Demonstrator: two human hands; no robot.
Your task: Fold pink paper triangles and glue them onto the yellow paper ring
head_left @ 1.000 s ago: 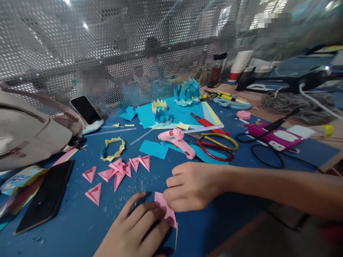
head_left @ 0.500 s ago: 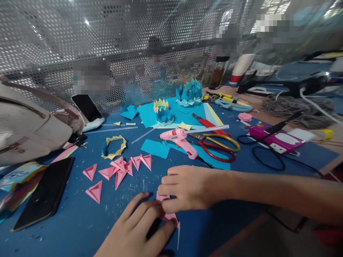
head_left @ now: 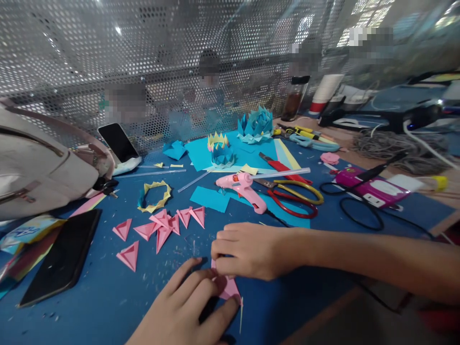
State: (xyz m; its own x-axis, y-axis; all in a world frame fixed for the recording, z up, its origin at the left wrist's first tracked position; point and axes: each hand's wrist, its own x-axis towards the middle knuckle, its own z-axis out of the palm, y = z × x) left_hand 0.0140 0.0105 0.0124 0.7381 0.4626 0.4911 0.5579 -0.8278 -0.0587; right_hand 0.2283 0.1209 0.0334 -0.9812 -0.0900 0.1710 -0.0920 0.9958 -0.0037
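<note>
A small pink paper piece [head_left: 230, 288] lies on the blue table [head_left: 108, 302] near the front edge. My left hand [head_left: 187, 309] presses its fingers flat on the piece from below. My right hand [head_left: 247, 250] curls its fingers over the piece's top edge and pinches it. Most of the paper is hidden under both hands. Several folded pink paper triangles [head_left: 161, 226] lie just to the left.
A pink glue gun [head_left: 244, 187], red-and-yellow scissors [head_left: 294, 194], blue paper flowers [head_left: 255, 124], a yellow paper ring [head_left: 154, 196], two phones [head_left: 61, 258], a beige bag [head_left: 39, 163], a magenta device [head_left: 370, 187] with black cable. A perforated metal screen stands behind, people beyond it.
My right hand has slid left and down over the pink piece, covering more of it. My left hand's fingers shifted slightly on the paper.
</note>
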